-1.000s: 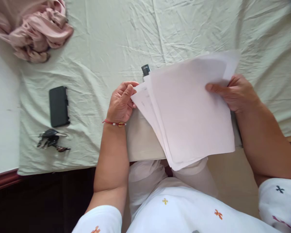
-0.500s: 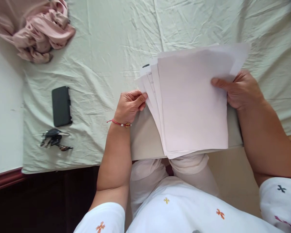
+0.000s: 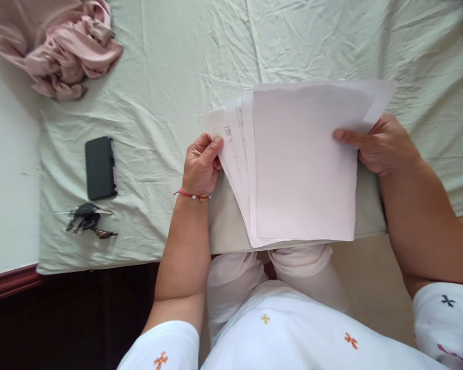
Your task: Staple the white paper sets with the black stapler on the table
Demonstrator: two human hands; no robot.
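Left hand [image 3: 201,165]: fingers curled, thumb and fingertips pinching the left edge of the lowest fanned sheet; a red cord bracelet [image 3: 193,195] circles the wrist.
Right hand [image 3: 381,145]: thumb laid across the top sheet's right edge, the other fingers hidden behind the paper, gripping the stack.
Sheets of paper [image 3: 301,164]: a fanned stack of white pages in the middle of the frame, held between both hands above the bed's near edge; the top page is blank, and faint print shows on the offset pages at the left.
Bed sheet [image 3: 170,77]: pale green and wrinkled, filling the upper frame under the papers.
Phone [image 3: 100,167]: black, lying flat on the bed sheet at the left, well apart from the left hand.
Keys [image 3: 88,220]: a dark bunch just below the phone.
Pink cloth [image 3: 57,46]: crumpled in the upper left corner.
Clothing [image 3: 293,329]: white with small cross motifs, bottom of the frame.
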